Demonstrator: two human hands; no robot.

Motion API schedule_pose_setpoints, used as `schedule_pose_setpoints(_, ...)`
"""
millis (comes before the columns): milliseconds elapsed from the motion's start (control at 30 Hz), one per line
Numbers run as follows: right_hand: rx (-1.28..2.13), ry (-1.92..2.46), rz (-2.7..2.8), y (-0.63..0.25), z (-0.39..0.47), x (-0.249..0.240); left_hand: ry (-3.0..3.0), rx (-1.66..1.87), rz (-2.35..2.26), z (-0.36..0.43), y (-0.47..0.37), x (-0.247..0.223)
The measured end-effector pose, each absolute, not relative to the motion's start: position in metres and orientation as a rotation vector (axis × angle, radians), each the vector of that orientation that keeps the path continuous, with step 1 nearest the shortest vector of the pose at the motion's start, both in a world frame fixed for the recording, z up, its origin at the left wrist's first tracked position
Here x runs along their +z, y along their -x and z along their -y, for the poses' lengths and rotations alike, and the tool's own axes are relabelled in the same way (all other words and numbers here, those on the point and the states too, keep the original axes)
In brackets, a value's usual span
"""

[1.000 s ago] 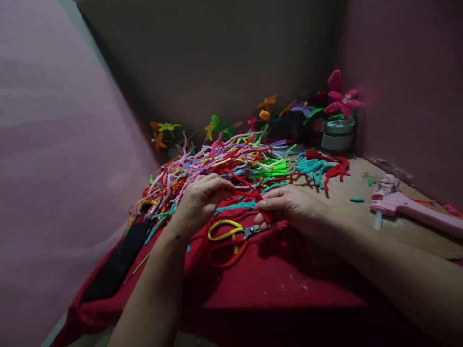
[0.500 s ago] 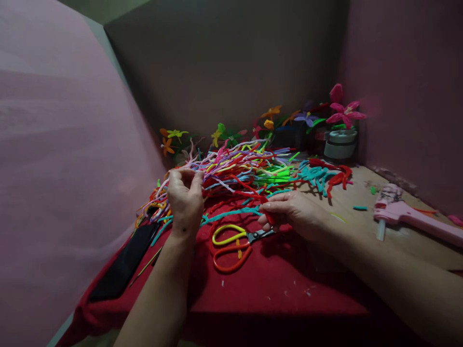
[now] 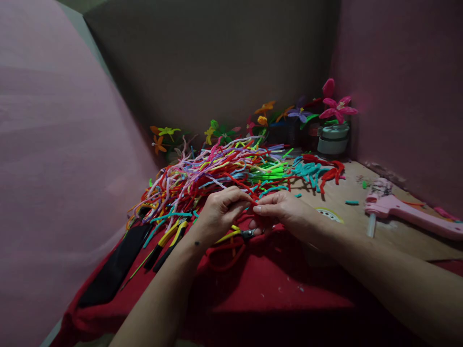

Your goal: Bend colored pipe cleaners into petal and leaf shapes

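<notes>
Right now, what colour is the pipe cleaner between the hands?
The pipe cleaner is red, in the head view.

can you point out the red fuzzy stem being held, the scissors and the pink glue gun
red fuzzy stem (image 3: 254, 204): head view, on the short stretch that shows
scissors (image 3: 248, 234): head view, on the metal by the pivot
pink glue gun (image 3: 412, 215): head view, on the handle
</notes>
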State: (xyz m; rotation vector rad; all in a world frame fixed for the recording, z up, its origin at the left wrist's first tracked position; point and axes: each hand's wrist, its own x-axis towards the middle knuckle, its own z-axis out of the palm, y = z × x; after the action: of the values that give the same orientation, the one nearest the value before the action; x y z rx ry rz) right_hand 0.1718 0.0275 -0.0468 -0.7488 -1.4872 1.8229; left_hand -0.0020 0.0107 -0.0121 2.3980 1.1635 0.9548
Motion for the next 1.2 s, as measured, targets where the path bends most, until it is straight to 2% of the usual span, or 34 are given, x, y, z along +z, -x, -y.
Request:
schedule_pose_setpoints(100,1.656,0.842,1.55,-0.171,-0.027,-0.045,-2.437,0.846,-1.193,-0.008,0.003,-0.007)
schedule_pose_setpoints(267,1.065,0.965,1.687,-0.17,-0.025,-0.043,-2.409,0.695,-1.339,-0.006,0.002,-0.004)
schedule_pose_setpoints(500,0.854,0.801,1.751,-0.171,-0.019,-0.043,-2.314,0.871,-1.389,-0.006,-0.001,-0.011)
schedule_pose_setpoints(567,0.941,0.747,1.716,-0.17,-0.02,-0.044,-2.224,0.949,-1.372,-0.005,-0.001,-0.012)
schedule_pose_setpoints(767,1.562,0.634,1.36,-0.169,-0.024,-0.045,-1.929,1.116,-1.22,-0.004,-0.005,-0.013)
schedule_pose_setpoints(900,1.668,0.681,1.412,-0.17,-0.022,-0.042,-1.953,1.037,-1.156,-0.002,-0.002,-0.01)
schedule_pose_setpoints(1033,1.82,0.684,1.393,-0.172,-0.023,-0.041,-2.251,0.855,-1.056,0.0,0.003,-0.001)
schedule_pose_setpoints(1200,1.772,0.722,1.411,-0.174,-0.023,-0.04,-2.579,0.849,-1.066,0.0,0.003,-0.003)
